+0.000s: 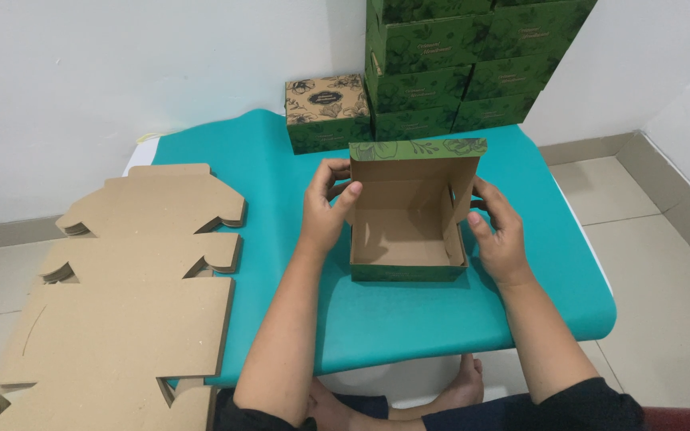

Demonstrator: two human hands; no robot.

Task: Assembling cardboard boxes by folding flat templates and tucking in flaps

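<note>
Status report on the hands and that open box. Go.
Left hand and right hand grip opposite sides of the open green box, lid up. Box sits on teal mat. Flat cardboard blanks left, finished boxes stacked behind.

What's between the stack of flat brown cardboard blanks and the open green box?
In the head view: the left hand, gripping the open green box, and bare teal sheet beside the cardboard blanks.

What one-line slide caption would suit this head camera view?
Two hands, left hand and right hand, hold the sides of an open green box on a teal mat, beside flat cardboard blanks.
</note>
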